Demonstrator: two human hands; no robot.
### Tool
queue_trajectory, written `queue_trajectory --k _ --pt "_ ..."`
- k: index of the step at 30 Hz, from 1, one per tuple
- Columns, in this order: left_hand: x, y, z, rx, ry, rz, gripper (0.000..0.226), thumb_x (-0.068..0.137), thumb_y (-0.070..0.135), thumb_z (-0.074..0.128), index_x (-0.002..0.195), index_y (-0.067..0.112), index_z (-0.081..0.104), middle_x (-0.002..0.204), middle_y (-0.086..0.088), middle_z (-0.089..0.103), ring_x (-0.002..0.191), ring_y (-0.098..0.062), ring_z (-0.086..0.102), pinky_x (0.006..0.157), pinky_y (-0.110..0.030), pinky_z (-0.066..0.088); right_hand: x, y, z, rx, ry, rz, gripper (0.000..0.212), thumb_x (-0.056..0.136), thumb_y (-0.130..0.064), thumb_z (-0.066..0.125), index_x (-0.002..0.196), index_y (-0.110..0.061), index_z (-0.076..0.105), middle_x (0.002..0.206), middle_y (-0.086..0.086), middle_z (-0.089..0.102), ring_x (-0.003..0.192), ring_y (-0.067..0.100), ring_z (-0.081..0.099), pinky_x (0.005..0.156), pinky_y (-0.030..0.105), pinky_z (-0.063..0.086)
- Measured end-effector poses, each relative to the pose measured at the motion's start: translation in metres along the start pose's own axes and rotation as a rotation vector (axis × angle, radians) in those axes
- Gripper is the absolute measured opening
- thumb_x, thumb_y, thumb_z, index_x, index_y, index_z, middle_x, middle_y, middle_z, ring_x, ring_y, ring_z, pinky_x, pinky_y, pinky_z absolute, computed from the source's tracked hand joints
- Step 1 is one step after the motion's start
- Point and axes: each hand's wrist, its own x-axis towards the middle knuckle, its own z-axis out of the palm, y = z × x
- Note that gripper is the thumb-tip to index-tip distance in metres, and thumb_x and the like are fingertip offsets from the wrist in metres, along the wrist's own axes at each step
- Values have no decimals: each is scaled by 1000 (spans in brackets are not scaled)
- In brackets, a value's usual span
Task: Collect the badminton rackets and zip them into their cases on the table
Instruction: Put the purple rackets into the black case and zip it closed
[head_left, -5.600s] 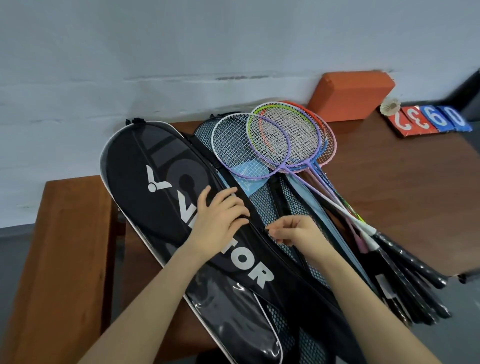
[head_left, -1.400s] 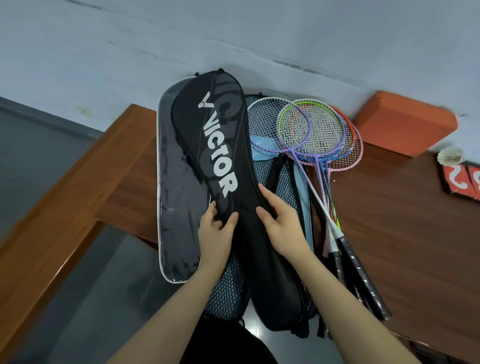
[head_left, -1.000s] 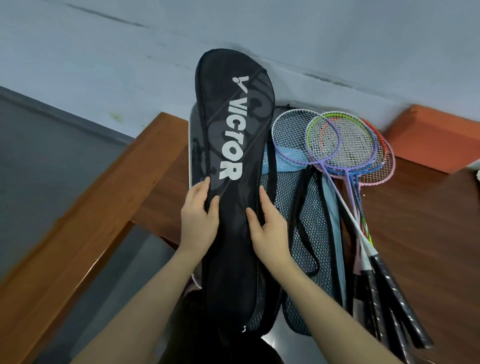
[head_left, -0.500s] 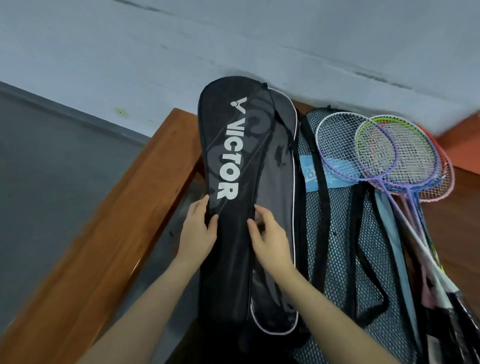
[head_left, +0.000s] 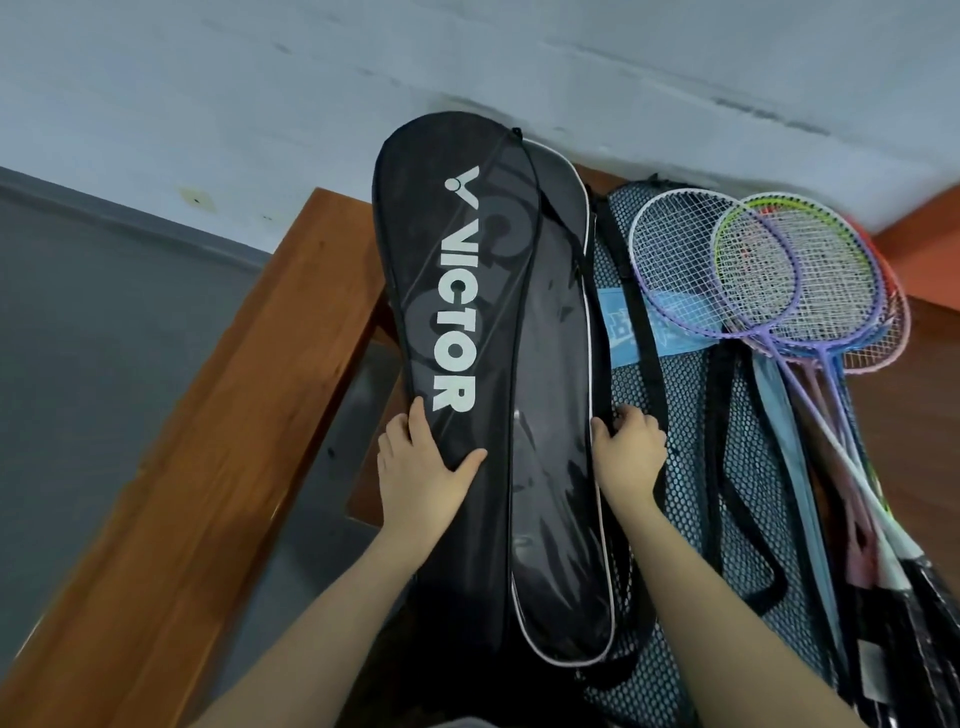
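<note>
Victor racket case (head_left: 467, 291) lies lengthwise away from me on the surface (head_left: 930, 374), my left hand (head_left: 421, 467) flat on it, right hand (head_left: 628, 452) curled on its right edge; rackets (head_left: 753, 280) lie parallel, rightward, nearer that hand.

Single head-worn wide-angle view: looks steeply down and forward across tabletop (head_left: 930, 415) toward wall (head_left: 467, 62), close above, horizon tilted.
</note>
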Motion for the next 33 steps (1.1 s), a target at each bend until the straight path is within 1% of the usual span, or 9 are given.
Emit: queue_trajectory --k 6,9,13,17,20,24,28,30,33 --pt "-7 12 11 177 -41 70 81 80 64 51 145 26 21 153 -19 3 133 -40 20 108 -50 20 11 2 -7 87 -64 53 25 85 -25 65 104 -8 64 113 17 55 107 38 48 93 45 36" --pt "-10 13 17 206 -50 118 70 85 62 44 144 31 25 155 -15 5 138 -43 10 109 -54 16 12 5 -5 151 -69 18 16 83 -22 66 93 -10 63 98 11 65 97 35 58 86 44 44" --pt "-10 12 18 239 -79 117 67 86 63 39 144 34 22 156 -9 6 140 -39 2 110 -53 14 14 7 -8 244 -131 27 19 85 -18 65 98 -6 59 92 10 67 92 32 61 86 45 46" --pt "-5 11 12 158 -95 103 68 83 64 47 142 36 27 154 -3 11 138 -37 9 111 -49 23 9 7 -18 303 -66 -55 10 86 -16 63 82 -8 61 80 7 65 80 28 62 74 40 50" --pt "-3 10 11 121 -72 114 67 79 62 53 138 36 35 151 -2 18 134 -37 17 108 -49 28 -8 -2 -36 445 32 -210 7 87 -13 62 82 -9 60 78 5 63 73 21 60 71 36 50" --pt "0 0 7 -62 -12 86 64 79 51 62 135 28 41 144 -12 25 128 -38 26 103 -49 35 -44 -36 -44 514 -203 -501 6 85 -11 65 91 -11 67 82 -3 65 74 6 59 73 15 47" --pt "8 -5 2 -152 -22 8 70 80 45 64 139 21 34 138 -15 29 127 -34 31 102 -42 35 -52 -49 -19 374 -412 -627 15 86 -20 63 98 -18 71 85 -11 60 75 3 56 76 22 47" --pt "13 -6 0 -176 -37 0 72 81 45 64 139 18 32 139 -14 30 127 -32 32 103 -41 34 -42 -41 -12 347 -303 -602 18 86 -21 61 101 -15 69 90 -5 58 84 13 58 81 29 48" --pt "19 -8 -1 -191 -57 4 74 82 45 63 141 17 29 143 -10 25 130 -29 28 105 -41 33 -21 -22 -10 176 -64 -372 32 89 -16 59 119 -7 59 113 13 55 104 32 52 92 40 42"
